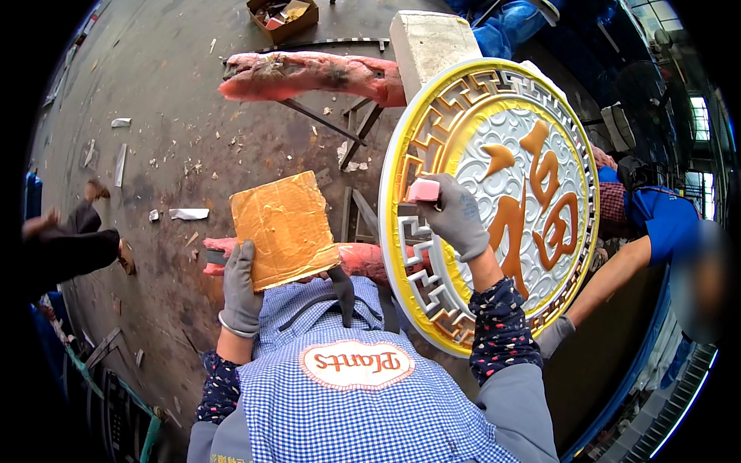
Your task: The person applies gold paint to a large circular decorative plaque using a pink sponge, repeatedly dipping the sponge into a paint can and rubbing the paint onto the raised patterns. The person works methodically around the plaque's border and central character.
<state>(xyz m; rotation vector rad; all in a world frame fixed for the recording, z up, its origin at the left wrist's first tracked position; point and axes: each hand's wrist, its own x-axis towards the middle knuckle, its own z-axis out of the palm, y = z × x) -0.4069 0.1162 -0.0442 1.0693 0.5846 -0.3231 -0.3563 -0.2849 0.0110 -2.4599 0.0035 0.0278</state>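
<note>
My left hand [243, 297], in a grey work glove, grips a square piece of cardboard [284, 224] by its lower left edge. Orange-gold paint coats the face of the cardboard. In my gloved right hand [461, 222] is a small pink sponge block [423, 190], held at the left rim of a large round relief plaque [502, 181]. The plaque has a silver swirl ground, raised orange-gold character shapes and a yellow edge. Along its rim, the upper key pattern is gold; part of the lower left pattern is white-silver. My hand covers a bit of the rim.
Red-wrapped padded bars [316, 77] on metal legs and a pale block [432, 46] are around the plaque. At right, a person in blue [656, 220] has a gloved hand near the plaque's lower edge. Another person's leg [81, 247] shows at left. A cardboard box [284, 17] sits farther off.
</note>
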